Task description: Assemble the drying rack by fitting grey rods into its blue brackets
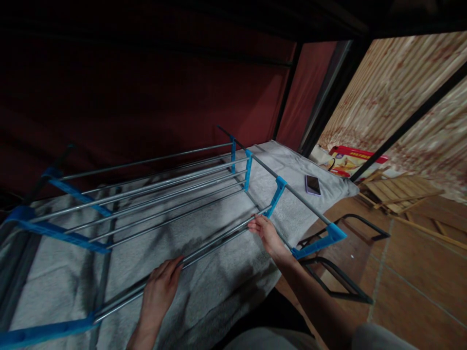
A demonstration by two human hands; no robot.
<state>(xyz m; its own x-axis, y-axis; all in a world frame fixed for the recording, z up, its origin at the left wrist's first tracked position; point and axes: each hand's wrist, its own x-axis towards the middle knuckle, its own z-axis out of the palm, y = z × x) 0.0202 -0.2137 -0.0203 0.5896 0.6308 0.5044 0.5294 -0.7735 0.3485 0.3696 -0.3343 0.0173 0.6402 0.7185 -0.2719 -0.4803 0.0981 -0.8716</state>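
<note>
A rack of silver metal tubes with blue plastic brackets lies across a grey cloth. My left hand is closed over the pair of near tubes, around their middle. Farther right, my right hand pinches the same near tubes close to a blue bracket. These tubes reach a long blue bracket at the lower left. Dark poles, such as the right one, run through the brackets at both ends. My fingertips are partly hidden behind the tubes.
A phone lies on the cloth at the right. Beyond the cloth are a black metal frame, wooden slats and a red and yellow box on the tiled floor. A dark red wall stands behind the rack.
</note>
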